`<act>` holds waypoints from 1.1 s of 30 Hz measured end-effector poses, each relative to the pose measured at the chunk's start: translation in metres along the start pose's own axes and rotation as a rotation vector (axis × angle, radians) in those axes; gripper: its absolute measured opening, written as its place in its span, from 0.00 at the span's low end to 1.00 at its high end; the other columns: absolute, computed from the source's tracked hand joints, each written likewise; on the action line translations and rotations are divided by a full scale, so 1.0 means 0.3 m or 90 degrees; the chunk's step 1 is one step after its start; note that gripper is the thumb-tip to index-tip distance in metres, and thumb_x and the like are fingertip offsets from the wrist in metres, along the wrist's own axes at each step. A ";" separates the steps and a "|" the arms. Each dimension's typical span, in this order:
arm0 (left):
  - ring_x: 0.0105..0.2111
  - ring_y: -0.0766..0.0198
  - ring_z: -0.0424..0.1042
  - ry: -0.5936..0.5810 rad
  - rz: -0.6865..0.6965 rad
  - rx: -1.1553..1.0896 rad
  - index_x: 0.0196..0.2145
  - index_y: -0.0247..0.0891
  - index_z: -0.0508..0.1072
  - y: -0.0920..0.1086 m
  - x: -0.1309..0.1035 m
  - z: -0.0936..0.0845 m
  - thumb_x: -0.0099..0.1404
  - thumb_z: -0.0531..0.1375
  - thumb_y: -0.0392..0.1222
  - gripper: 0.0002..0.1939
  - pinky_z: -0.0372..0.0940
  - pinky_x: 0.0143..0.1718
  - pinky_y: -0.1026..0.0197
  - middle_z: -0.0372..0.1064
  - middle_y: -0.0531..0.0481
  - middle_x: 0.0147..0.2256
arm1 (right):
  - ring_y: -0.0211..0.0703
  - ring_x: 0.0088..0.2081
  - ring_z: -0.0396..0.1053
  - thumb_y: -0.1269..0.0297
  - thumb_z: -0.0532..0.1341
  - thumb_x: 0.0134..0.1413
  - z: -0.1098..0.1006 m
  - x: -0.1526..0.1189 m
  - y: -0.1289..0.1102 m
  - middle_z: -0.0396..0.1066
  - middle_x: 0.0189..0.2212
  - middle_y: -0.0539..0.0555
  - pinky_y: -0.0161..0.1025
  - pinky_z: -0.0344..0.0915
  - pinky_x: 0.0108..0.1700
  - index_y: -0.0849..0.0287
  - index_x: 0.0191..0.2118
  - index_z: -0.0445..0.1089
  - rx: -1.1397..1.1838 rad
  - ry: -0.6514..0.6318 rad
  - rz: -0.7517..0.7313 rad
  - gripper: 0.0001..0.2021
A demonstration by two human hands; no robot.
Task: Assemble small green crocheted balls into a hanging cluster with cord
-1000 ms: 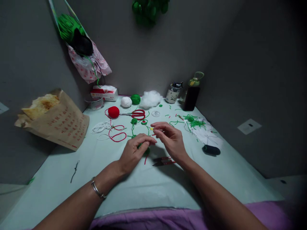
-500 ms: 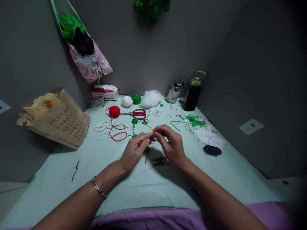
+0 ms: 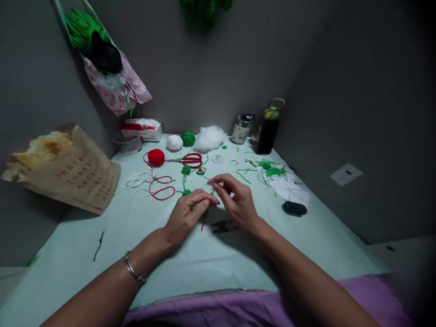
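My left hand (image 3: 189,211) is closed, its fingers curled over a small green yarn piece (image 3: 206,212) that shows only in part. A short red yarn tail (image 3: 203,223) hangs below it. To the right, my right hand (image 3: 236,197) pinches thumb and forefinger together just above the left fingertips. Whatever is in that pinch is too small to make out. Behind the right fingers lies a thin hook with a yellow grip (image 3: 221,184), partly covered. Dark thread snips (image 3: 223,226) rest on the table under my right hand.
Red-handled scissors (image 3: 191,160), a red yarn ball (image 3: 156,157), a white ball (image 3: 175,142), a green ball (image 3: 188,138) and white stuffing (image 3: 210,138) lie farther back. Green scraps (image 3: 272,169) are at right, beside a dark bottle (image 3: 267,136). A paper bag (image 3: 85,172) stands left.
My right hand has drawn slightly up and away from the left fingertips, so a gap shows between them. The whole view has shifted a little as the head turned.
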State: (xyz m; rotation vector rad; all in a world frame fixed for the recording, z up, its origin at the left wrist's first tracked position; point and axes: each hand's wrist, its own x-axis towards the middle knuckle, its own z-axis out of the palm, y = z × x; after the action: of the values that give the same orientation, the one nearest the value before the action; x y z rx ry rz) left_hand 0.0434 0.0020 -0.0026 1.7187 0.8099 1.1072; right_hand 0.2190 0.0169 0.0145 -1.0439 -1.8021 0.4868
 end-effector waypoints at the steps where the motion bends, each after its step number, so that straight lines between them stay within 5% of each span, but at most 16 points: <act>1: 0.39 0.58 0.72 0.004 0.000 -0.004 0.38 0.40 0.79 -0.001 0.000 0.000 0.72 0.54 0.41 0.13 0.63 0.44 0.57 0.74 0.47 0.37 | 0.36 0.25 0.62 0.65 0.58 0.65 0.003 0.000 0.008 0.73 0.31 0.51 0.36 0.60 0.30 0.56 0.38 0.71 -0.011 -0.018 0.004 0.05; 14: 0.45 0.57 0.72 0.024 0.032 0.045 0.38 0.38 0.79 -0.010 0.001 0.008 0.72 0.55 0.39 0.12 0.62 0.50 0.56 0.74 0.45 0.40 | 0.34 0.24 0.62 0.64 0.59 0.65 0.029 -0.009 0.004 0.65 0.26 0.47 0.34 0.61 0.29 0.56 0.36 0.66 0.116 0.023 0.062 0.05; 21: 0.45 0.57 0.69 0.011 0.072 0.107 0.35 0.37 0.74 -0.030 0.010 0.008 0.75 0.50 0.40 0.15 0.62 0.50 0.55 0.72 0.44 0.40 | 0.37 0.30 0.66 0.69 0.57 0.66 0.038 -0.025 -0.017 0.70 0.31 0.51 0.34 0.64 0.35 0.57 0.37 0.67 -0.034 0.023 -0.085 0.04; 28: 0.41 0.57 0.66 0.023 0.118 0.204 0.33 0.37 0.70 -0.036 0.005 0.019 0.73 0.49 0.38 0.13 0.63 0.47 0.55 0.70 0.45 0.37 | 0.39 0.28 0.63 0.73 0.52 0.68 0.063 -0.041 -0.004 0.66 0.27 0.52 0.35 0.58 0.30 0.58 0.36 0.67 -0.293 0.049 -0.205 0.10; 33: 0.49 0.56 0.68 0.026 0.029 0.049 0.41 0.36 0.75 -0.024 0.007 0.026 0.73 0.51 0.40 0.14 0.61 0.55 0.54 0.72 0.42 0.46 | 0.38 0.30 0.66 0.73 0.54 0.68 0.059 -0.032 0.003 0.68 0.29 0.52 0.34 0.64 0.34 0.57 0.38 0.65 -0.151 0.102 -0.188 0.07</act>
State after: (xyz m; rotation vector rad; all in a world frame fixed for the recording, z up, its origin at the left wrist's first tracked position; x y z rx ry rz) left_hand 0.0509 0.0037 -0.0099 1.7912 0.8523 1.1595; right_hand 0.2055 0.0116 0.0005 -0.9239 -1.8580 0.0092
